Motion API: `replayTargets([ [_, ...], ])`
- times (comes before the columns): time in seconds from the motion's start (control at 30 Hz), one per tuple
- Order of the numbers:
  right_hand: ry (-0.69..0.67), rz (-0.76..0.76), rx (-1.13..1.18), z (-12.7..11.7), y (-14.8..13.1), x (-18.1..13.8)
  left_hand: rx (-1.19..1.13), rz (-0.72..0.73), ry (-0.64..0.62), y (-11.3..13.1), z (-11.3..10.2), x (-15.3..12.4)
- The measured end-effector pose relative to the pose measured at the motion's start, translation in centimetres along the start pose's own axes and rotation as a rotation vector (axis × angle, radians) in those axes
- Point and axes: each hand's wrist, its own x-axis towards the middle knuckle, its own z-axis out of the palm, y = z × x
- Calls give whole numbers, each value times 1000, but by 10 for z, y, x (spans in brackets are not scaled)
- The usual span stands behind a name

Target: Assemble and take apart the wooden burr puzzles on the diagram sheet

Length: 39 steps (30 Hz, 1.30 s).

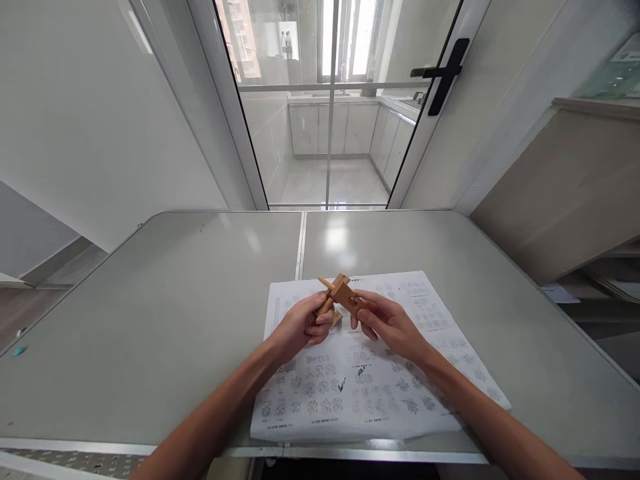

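My left hand (309, 321) is closed around light brown wooden pieces, one of them a pointed stick (326, 283) that juts out to the upper left. From the other side, my right hand (386, 319) grips a wooden block (349, 297) with a slot cut in it. The pieces meet between both hands, just above a printed sheet (360, 393). Below them another bit of wood (338, 318) shows, partly hidden by my fingers. Whether the pieces are locked together I cannot tell.
The sheet, covered in small line drawings, lies on a grey table (175, 313) with a metal seam (301, 247). A small teal object (19, 351) is at the left edge. Beyond stands a glass door with a black handle (447, 75); shelving (565, 193) is at the right.
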Motion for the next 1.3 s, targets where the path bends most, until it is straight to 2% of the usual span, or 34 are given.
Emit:
replayTargets([
  [0.13, 24, 2, -43, 3, 0, 0, 86, 24, -21, -2, 4, -1],
  [0.27, 59, 37, 26, 7, -1, 1, 173, 31, -43, -3, 6, -2],
  [0.53, 28, 55, 80, 7, -2, 3, 153, 23, -107, 2, 5, -7],
  [0.83, 14, 61, -44, 1, 1, -2, 177, 35, -133, -5, 4, -7],
  [1.03, 95, -2, -174, 3, -6, -2, 136, 50, -129, -10, 4, -5],
  [1.3, 13, -2, -188, -5, -8, -3, 123, 14, -169, -12, 4, -4],
])
